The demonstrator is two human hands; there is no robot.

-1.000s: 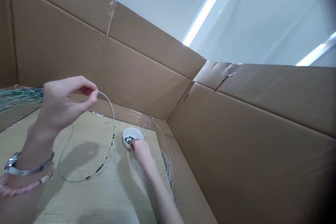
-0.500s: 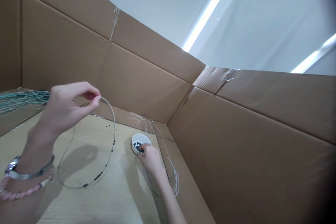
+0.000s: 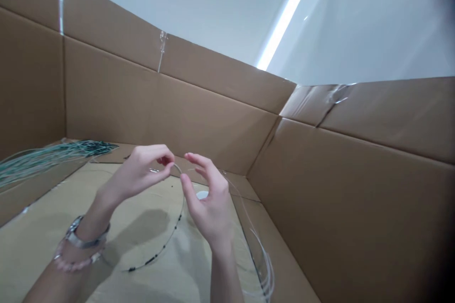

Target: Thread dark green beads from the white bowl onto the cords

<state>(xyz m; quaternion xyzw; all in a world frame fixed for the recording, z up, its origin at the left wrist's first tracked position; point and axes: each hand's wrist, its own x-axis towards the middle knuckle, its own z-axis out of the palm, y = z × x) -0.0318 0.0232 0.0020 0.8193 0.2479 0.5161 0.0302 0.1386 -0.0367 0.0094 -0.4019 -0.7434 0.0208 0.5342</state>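
My left hand [image 3: 151,170] is closed in a pinch on a thin pale cord [image 3: 184,203] close to its upper end. The cord bows down over the board, with several small black beads [image 3: 151,260] strung along its lower stretch. Beside the pinch is my right hand [image 3: 209,199], its thumb and fingers apart with nothing visible between them. Its thumb tip is close to the cord; whether they touch I cannot tell. Behind this hand, a white bowl [image 3: 202,195] shows only a sliver, its contents hidden.
A bundle of green and white strands [image 3: 60,158] lies at the left edge. Loose clear cord [image 3: 266,265] is coiled along the right side. Cardboard walls [image 3: 213,118] enclose the pale board [image 3: 142,227]. A tiny dark speck [image 3: 172,186] lies near the back.
My right hand has left the white bowl and risen to the cord beside my left hand, its fingers now apart. My left hand keeps its pinch. The camera view has shifted left.
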